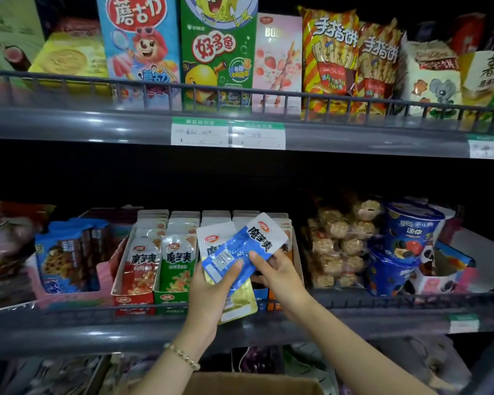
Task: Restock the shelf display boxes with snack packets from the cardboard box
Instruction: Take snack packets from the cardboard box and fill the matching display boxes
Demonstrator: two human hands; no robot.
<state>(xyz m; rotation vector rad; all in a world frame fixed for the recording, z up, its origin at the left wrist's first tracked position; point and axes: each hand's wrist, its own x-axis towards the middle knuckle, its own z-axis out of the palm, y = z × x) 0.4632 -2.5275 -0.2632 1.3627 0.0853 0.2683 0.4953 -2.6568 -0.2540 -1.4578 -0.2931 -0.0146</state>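
My left hand grips a small stack of blue-and-white snack packets, some showing their silver-gold backs. My right hand pinches the top blue packet of that stack, tilted to the right. Both hands are in front of the middle shelf, just over the blue display box. To its left stand the red display box and the green display box, both full of upright packets. The cardboard box shows at the bottom edge, below my arms.
A wire rail runs along the middle shelf's front. Blue snack packs sit at left; rice cakes and blue cookie cups at right. The upper shelf holds tall boxes and bags close overhead.
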